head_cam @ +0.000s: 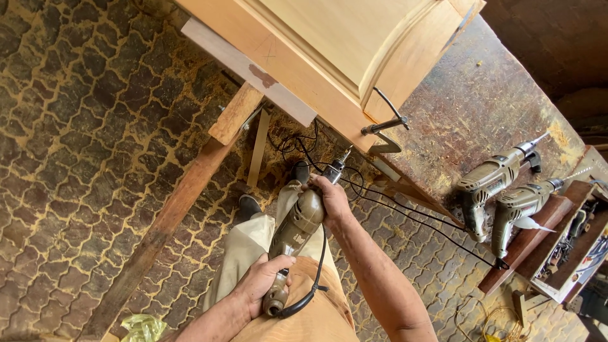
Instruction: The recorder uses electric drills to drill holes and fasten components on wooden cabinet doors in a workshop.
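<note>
Both hands grip one electric drill point(297, 231): left hand point(265, 283) closed round handle at 6 o'clock, right hand point(330, 197) clasping body. Bit points toward door panel point(316, 57) edge at 12. Risk: black cord point(386, 206) looping near legs could snag, jerking bit off line.

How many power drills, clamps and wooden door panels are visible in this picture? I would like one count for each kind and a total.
Power drills: 3 (one in the hands, two on the workbench)
Metal clamps: 1
Wooden door panels: 1
Total: 5

The left hand grips the drill's handle; the right hand holds its front.
</note>
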